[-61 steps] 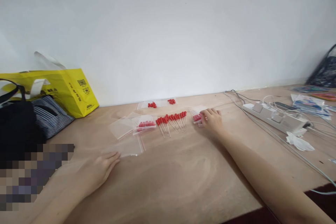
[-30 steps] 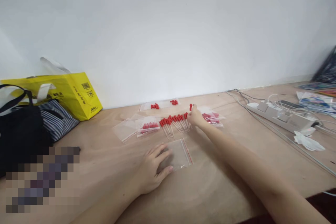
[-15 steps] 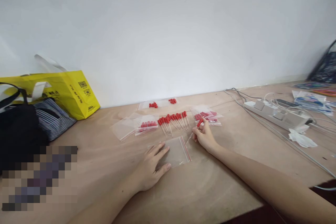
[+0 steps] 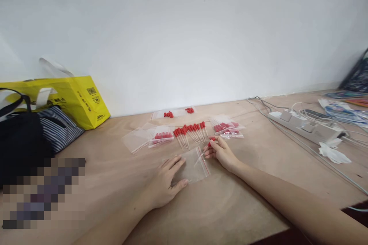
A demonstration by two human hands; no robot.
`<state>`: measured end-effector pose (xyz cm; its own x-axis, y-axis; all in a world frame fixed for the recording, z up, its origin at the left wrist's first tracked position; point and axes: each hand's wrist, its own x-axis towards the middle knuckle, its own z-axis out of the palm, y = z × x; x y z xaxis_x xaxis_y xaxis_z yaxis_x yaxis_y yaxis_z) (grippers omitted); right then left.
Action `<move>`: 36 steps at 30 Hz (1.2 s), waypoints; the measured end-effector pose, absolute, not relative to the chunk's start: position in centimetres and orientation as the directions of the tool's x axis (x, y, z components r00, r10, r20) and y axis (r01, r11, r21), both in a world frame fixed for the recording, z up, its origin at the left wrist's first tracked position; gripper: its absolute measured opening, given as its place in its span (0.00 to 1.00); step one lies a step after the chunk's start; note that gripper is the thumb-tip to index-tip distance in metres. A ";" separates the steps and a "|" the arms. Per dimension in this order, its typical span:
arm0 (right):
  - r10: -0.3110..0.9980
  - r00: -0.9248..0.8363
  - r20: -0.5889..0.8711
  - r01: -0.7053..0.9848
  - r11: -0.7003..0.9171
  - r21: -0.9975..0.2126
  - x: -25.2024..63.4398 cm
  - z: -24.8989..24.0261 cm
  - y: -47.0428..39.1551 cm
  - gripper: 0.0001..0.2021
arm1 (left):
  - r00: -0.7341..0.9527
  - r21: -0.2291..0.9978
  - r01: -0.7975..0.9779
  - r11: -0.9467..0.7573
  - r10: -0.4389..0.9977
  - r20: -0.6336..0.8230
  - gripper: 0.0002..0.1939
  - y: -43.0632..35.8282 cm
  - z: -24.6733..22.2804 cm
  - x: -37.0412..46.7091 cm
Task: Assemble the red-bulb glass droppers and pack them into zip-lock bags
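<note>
My left hand (image 4: pixel 169 180) lies with its fingers apart on the left part of a clear zip bag (image 4: pixel 191 166), whose red-lined edge faces right. Pinched in my right hand (image 4: pixel 220 153) is a red-topped dropper (image 4: pixel 211 142); its thin clear stem points down-left over the red-lined edge. Whether the tip is inside the bag cannot be made out. Behind the bag, several red-topped droppers (image 4: pixel 191 128) lie in a fanned row. Zip bags with red pieces lie left (image 4: pixel 162 136) and right (image 4: pixel 227 126) of that row.
Farther back by the wall lies another bag with red tops (image 4: pixel 168 115). A yellow bag (image 4: pixel 92 103), a striped bag (image 4: pixel 61 130) and a black bag (image 4: pixel 23 149) stand left. At right are a power strip (image 4: pixel 304 126), cables, white tissue (image 4: pixel 335 153) and plastic packets (image 4: pixel 342 111).
My right hand has moved slightly left and down with the dropper, bringing the stem over the edge of the bag. My left hand has hardly moved.
</note>
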<state>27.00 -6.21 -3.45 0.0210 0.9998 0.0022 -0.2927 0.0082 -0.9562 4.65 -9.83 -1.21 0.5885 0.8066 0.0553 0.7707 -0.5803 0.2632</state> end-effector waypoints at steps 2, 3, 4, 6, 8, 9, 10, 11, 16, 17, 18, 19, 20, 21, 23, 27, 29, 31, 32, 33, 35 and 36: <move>1.000 -0.024 0.009 -0.216 0.004 -0.976 27.3 -3.5 -6.2 0.14 | 0.587 0.268 0.772 -0.577 0.808 0.050 0.29 -9.8 -1.1 4.8; 0.999 -0.048 0.014 -0.162 0.006 -0.987 27.4 -3.6 -6.2 0.13 | 0.587 0.269 0.771 -0.577 0.808 0.050 0.29 -9.8 -1.0 4.8; 0.997 -0.077 0.019 -0.109 0.010 -0.994 27.6 -3.6 -6.2 0.13 | 0.588 0.270 0.770 -0.578 0.807 0.050 0.29 -9.9 -1.0 4.8; 0.990 -0.136 0.030 -0.039 0.025 -0.999 28.0 -3.6 -6.1 0.13 | 0.589 0.273 0.767 -0.580 0.806 0.059 0.29 -9.9 -0.9 4.8; 0.984 -0.174 0.042 -0.014 0.041 -0.999 28.3 -3.5 -6.1 0.14 | 0.589 0.279 0.764 -0.581 0.806 0.065 0.29 -9.9 -1.0 4.8; 0.983 -0.180 0.045 -0.001 0.045 -0.999 28.5 -3.4 -6.1 0.15 | 0.589 0.282 0.763 -0.581 0.805 0.067 0.28 -9.9 -1.0 4.8; 0.983 -0.180 0.041 0.016 0.045 -0.999 28.6 -3.3 -6.1 0.15 | 0.589 0.283 0.763 -0.581 0.805 0.067 0.28 -9.9 -1.0 4.8; 0.983 -0.179 0.034 0.036 0.041 -0.999 28.7 -3.2 -6.1 0.16 | 0.588 0.283 0.763 -0.581 0.806 0.068 0.28 -9.9 -1.1 4.8; 0.964 -0.256 0.073 0.078 0.096 -0.992 29.0 -3.3 -6.0 0.16 | 0.588 0.260 0.767 -0.587 0.805 0.081 0.28 -9.8 -1.4 4.6; 0.956 -0.278 0.095 0.076 0.120 -0.990 29.0 -3.5 -6.0 0.16 | 0.589 0.254 0.767 -0.590 0.803 0.087 0.27 -9.7 -1.5 4.6; 0.949 -0.295 0.111 0.082 0.141 -0.987 29.0 -3.6 -6.0 0.16 | 0.591 0.249 0.766 -0.593 0.802 0.092 0.27 -9.7 -1.6 4.6; 0.943 -0.309 0.119 0.098 0.156 -0.983 29.0 -3.8 -5.9 0.15 | 0.592 0.244 0.766 -0.595 0.801 0.096 0.27 -9.6 -1.7 4.6; 0.939 -0.322 0.119 0.123 0.166 -0.978 29.0 -3.9 -5.9 0.15 | 0.590 0.240 0.767 -0.595 0.801 0.099 0.26 -9.6 -1.7 4.6; 0.934 -0.336 0.118 0.150 0.177 -0.973 29.0 -4.1 -5.9 0.15 | 0.589 0.238 0.769 -0.594 0.802 0.101 0.26 -9.6 -1.8 4.5; 0.917 -0.371 0.147 0.198 0.232 -0.952 28.9 -4.3 -5.8 0.14 | 0.585 0.235 0.771 -0.591 0.804 0.104 0.25 -9.5 -1.9 4.6; 0.866 -0.427 0.260 0.268 0.396 -0.879 28.4 -4.2 -6.0 0.10 | 0.579 0.232 0.777 -0.586 0.809 0.102 0.24 -9.6 -1.8 4.8; 0.850 -0.451 0.272 0.307 0.434 -0.847 28.0 -4.0 -6.1 0.09 | 0.579 0.240 0.777 -0.583 0.810 0.092 0.24 -9.6 -1.8 5.1; 0.848 -0.465 0.254 0.367 0.446 -0.817 27.7 -3.9 -6.1 0.08 | 0.579 0.256 0.775 -0.578 0.812 0.081 0.24 -9.6 -1.6 5.2; 0.853 -0.463 0.239 0.404 0.443 -0.800 27.6 -3.9 -6.1 0.08 | 0.579 0.272 0.771 -0.575 0.812 0.073 0.24 -9.6 -1.5 5.1; 0.861 -0.455 0.225 0.438 0.437 -0.786 27.6 -3.9 -6.0 0.08 | 0.584 0.295 0.764 -0.573 0.809 0.060 0.25 -9.5 -1.4 4.9; 0.874 -0.440 0.205 0.481 0.422 -0.768 27.8 -3.9 -5.9 0.07 | 0.618 0.354 0.731 -0.584 0.786 0.023 0.31 -9.4 -0.9 4.1; 0.877 -0.437 0.198 0.486 0.416 -0.769 27.9 -3.9 -5.8 0.06 | 0.641 0.382 0.709 -0.593 0.767 0.001 0.35 -9.3 -0.6 3.6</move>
<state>27.93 -5.76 -3.91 -0.4373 0.8772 0.1981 0.4855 0.4157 -0.7691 3.60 -9.34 -0.55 0.6411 0.7675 0.0006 0.7091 -0.5926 0.3820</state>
